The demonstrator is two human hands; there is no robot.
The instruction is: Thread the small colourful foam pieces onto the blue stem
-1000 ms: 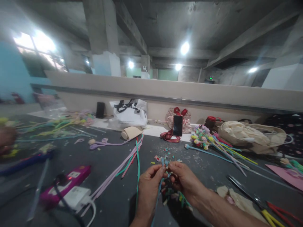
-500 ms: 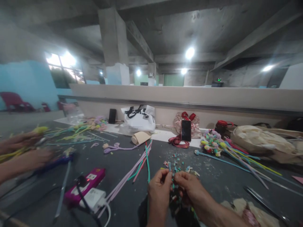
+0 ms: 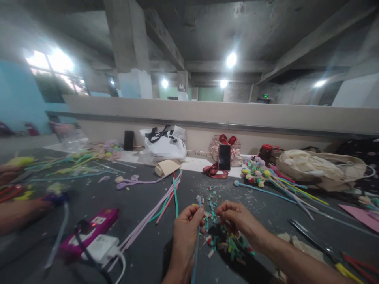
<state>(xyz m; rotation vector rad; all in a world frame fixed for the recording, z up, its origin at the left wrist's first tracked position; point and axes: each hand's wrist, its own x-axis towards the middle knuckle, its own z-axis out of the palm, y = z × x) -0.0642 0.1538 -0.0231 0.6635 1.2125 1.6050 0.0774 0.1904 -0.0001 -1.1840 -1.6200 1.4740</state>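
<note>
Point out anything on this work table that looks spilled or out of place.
Small colourful cut scraps lie scattered loose over the dark grey table top, between and below the left hand and right hand. The left hand pinches a thin blue stem. Paler crumbs spread farther back. Nothing else looks damaged.

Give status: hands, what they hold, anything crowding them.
Left hand pinching blue pipe cleaner upright. Right hand pinched close beside it; what it holds is unclear. Coloured clippings piled under both hands; loose pipe cleaners lie to the left, apart.

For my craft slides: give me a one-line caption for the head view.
Both hands, left hand and right hand, pinch a blue pipe cleaner above colourful cut scraps on a dark table.
</note>
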